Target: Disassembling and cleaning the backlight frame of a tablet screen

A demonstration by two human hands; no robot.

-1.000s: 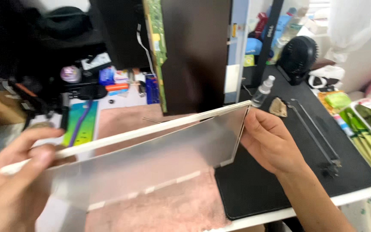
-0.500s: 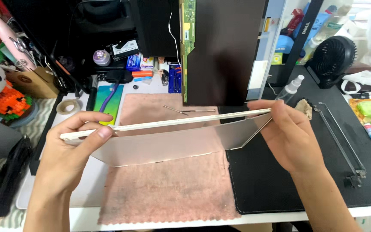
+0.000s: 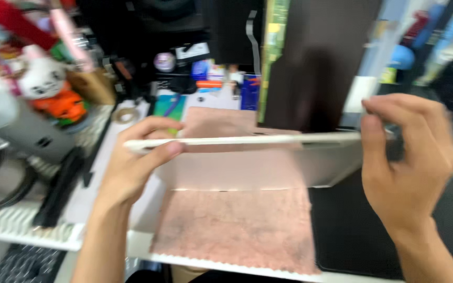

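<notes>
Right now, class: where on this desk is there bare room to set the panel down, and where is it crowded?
Free: the pink cloth below the white panel, between left hand and right hand, and the black mat beside it. Crowded: the left edge around the toy figure and the desk's back with small items.

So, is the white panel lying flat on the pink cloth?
No, both the left hand and right hand hold the white panel up above the pink cloth.

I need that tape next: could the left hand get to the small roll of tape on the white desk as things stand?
Probably not yet. The left hand is pinching one end of the thin white rectangular panel, which the right hand holds at the other end. The small roll of tape lies close by, with nothing visible between.
</notes>
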